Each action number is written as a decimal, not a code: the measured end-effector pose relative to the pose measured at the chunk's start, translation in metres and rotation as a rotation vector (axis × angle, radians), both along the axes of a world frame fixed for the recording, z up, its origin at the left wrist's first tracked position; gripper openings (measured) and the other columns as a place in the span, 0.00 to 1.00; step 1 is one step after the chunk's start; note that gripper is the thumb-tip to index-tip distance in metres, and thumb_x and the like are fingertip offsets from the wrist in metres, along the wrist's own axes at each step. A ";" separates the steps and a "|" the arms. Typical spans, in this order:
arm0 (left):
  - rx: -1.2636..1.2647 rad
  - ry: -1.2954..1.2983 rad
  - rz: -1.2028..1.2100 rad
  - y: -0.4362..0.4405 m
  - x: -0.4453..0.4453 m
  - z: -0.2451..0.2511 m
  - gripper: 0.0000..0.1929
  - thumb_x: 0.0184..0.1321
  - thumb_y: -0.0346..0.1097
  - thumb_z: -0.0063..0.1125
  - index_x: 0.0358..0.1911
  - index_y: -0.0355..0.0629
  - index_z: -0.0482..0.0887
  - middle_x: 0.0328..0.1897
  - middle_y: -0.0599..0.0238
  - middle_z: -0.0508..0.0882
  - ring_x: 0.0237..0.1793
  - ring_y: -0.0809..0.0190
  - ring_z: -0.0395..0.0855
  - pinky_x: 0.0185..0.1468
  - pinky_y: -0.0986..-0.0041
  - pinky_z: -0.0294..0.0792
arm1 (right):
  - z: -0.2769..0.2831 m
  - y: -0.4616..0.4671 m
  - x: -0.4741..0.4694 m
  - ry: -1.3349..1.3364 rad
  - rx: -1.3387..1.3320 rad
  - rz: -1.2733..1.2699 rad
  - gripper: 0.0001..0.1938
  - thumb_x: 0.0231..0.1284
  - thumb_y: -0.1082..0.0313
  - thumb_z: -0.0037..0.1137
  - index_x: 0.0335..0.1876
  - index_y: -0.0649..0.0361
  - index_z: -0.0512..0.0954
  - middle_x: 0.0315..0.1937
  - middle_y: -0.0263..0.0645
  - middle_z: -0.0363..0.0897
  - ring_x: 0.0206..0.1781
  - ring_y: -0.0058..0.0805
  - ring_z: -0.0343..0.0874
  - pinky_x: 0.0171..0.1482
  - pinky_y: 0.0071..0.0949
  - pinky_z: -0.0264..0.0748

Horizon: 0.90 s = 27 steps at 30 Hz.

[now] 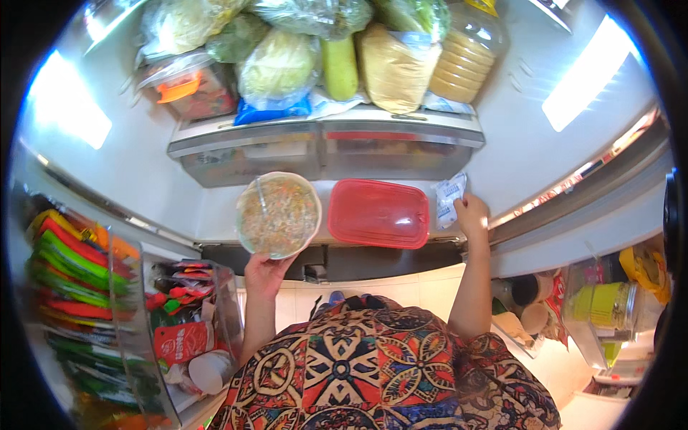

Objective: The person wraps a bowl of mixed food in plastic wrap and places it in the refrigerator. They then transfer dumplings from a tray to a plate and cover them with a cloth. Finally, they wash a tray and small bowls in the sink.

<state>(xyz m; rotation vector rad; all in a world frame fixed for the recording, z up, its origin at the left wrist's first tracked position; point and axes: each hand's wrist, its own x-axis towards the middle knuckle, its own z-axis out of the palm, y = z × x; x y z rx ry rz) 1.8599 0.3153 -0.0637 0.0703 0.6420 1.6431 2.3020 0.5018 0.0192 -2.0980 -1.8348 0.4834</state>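
My left hand [267, 273] holds a round bowl [278, 215] by its near rim and underside; it is filled with a finely chopped mixture, and the handle of a utensil stands out of it. My right hand [471, 216] grips the edge of a white packet with blue print [448, 200] at the right side of the open refrigerator. Between the two hands, a rectangular container with a red lid [379, 213] lies at the front edge of the refrigerator's bottom ledge.
Behind are two clear drawers [400, 156]. The shelf above holds bagged cabbage [279, 67], a green gourd [339, 67], a bag of tan powder [396, 70], a plastic jug [465, 59] and an orange-clipped box [193, 88]. Open doors with loaded bins [123, 301] flank me.
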 end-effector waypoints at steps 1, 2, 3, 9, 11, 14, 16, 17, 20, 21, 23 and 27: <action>0.005 0.004 0.002 0.001 0.000 -0.001 0.41 0.54 0.29 0.54 0.76 0.35 0.56 0.76 0.39 0.66 0.75 0.32 0.64 0.75 0.38 0.64 | -0.012 -0.001 -0.006 -0.077 0.093 -0.012 0.12 0.63 0.63 0.58 0.41 0.67 0.78 0.41 0.56 0.80 0.48 0.58 0.79 0.51 0.51 0.75; 0.063 0.007 -0.020 0.000 0.000 -0.002 0.42 0.53 0.29 0.54 0.76 0.35 0.56 0.76 0.39 0.66 0.75 0.32 0.64 0.75 0.37 0.64 | -0.023 -0.006 -0.015 -0.143 0.196 -0.037 0.14 0.61 0.64 0.61 0.45 0.67 0.77 0.42 0.57 0.79 0.48 0.58 0.79 0.51 0.51 0.76; -0.025 -0.006 0.002 0.000 0.000 -0.003 0.42 0.53 0.29 0.53 0.76 0.35 0.55 0.76 0.39 0.66 0.75 0.32 0.64 0.75 0.37 0.64 | -0.030 -0.012 -0.020 -0.205 0.257 -0.100 0.16 0.60 0.65 0.64 0.49 0.66 0.77 0.44 0.57 0.79 0.49 0.59 0.79 0.52 0.51 0.76; 0.012 -0.029 0.007 0.001 0.005 -0.003 0.45 0.50 0.31 0.53 0.78 0.39 0.52 0.77 0.40 0.63 0.75 0.32 0.63 0.75 0.37 0.64 | -0.039 -0.032 -0.036 -0.302 0.404 -0.151 0.22 0.57 0.69 0.68 0.55 0.64 0.72 0.55 0.52 0.70 0.57 0.55 0.76 0.55 0.49 0.78; 0.035 -0.072 -0.008 0.001 0.008 0.000 0.46 0.49 0.31 0.52 0.77 0.38 0.53 0.77 0.39 0.63 0.75 0.31 0.63 0.75 0.37 0.65 | -0.038 -0.024 -0.029 -0.330 0.251 -0.134 0.18 0.62 0.65 0.64 0.55 0.63 0.76 0.50 0.52 0.76 0.52 0.54 0.81 0.52 0.49 0.79; -0.008 -0.074 0.010 0.001 0.010 0.003 0.46 0.48 0.33 0.52 0.77 0.37 0.54 0.76 0.39 0.64 0.75 0.31 0.64 0.73 0.36 0.67 | -0.043 -0.010 -0.014 -0.401 0.109 -0.057 0.12 0.68 0.61 0.57 0.47 0.60 0.83 0.46 0.51 0.83 0.46 0.52 0.85 0.50 0.49 0.82; -0.001 -0.066 0.010 0.002 0.010 0.004 0.46 0.47 0.35 0.53 0.77 0.38 0.55 0.76 0.40 0.65 0.74 0.31 0.64 0.72 0.35 0.67 | -0.047 -0.002 -0.013 -0.375 0.101 -0.052 0.12 0.67 0.61 0.58 0.47 0.60 0.84 0.44 0.51 0.84 0.47 0.53 0.85 0.50 0.49 0.81; 0.024 -0.066 0.012 0.002 0.010 0.003 0.46 0.46 0.35 0.53 0.76 0.39 0.55 0.76 0.41 0.65 0.74 0.31 0.65 0.72 0.35 0.67 | -0.046 -0.001 -0.014 -0.361 0.073 -0.051 0.12 0.67 0.61 0.59 0.46 0.59 0.84 0.42 0.50 0.84 0.47 0.53 0.85 0.50 0.49 0.81; 0.083 -0.062 0.011 -0.003 0.009 0.001 0.47 0.46 0.39 0.54 0.76 0.41 0.57 0.76 0.44 0.66 0.74 0.33 0.66 0.70 0.33 0.68 | -0.024 -0.004 -0.023 -0.375 -0.012 -0.107 0.17 0.66 0.55 0.62 0.51 0.59 0.82 0.51 0.52 0.81 0.52 0.52 0.83 0.53 0.48 0.81; 0.054 -0.057 0.015 -0.005 0.008 0.000 0.46 0.46 0.39 0.54 0.76 0.41 0.57 0.76 0.44 0.67 0.74 0.33 0.66 0.69 0.33 0.69 | -0.010 -0.009 -0.027 -0.376 -0.025 -0.133 0.18 0.65 0.54 0.63 0.53 0.59 0.82 0.52 0.52 0.80 0.53 0.51 0.83 0.54 0.48 0.81; 0.097 -0.043 -0.004 -0.010 0.007 -0.003 0.45 0.47 0.40 0.54 0.76 0.42 0.58 0.75 0.44 0.67 0.74 0.33 0.67 0.68 0.33 0.70 | 0.023 -0.013 -0.048 -0.305 0.108 -0.133 0.18 0.65 0.56 0.64 0.53 0.60 0.80 0.54 0.52 0.78 0.53 0.53 0.82 0.54 0.49 0.80; -0.003 -0.015 0.043 -0.016 0.003 -0.007 0.45 0.47 0.38 0.53 0.76 0.42 0.58 0.75 0.44 0.68 0.73 0.37 0.68 0.68 0.33 0.70 | 0.118 0.013 -0.094 -0.022 0.765 0.156 0.21 0.62 0.68 0.65 0.60 0.64 0.76 0.54 0.53 0.75 0.56 0.55 0.78 0.55 0.47 0.77</action>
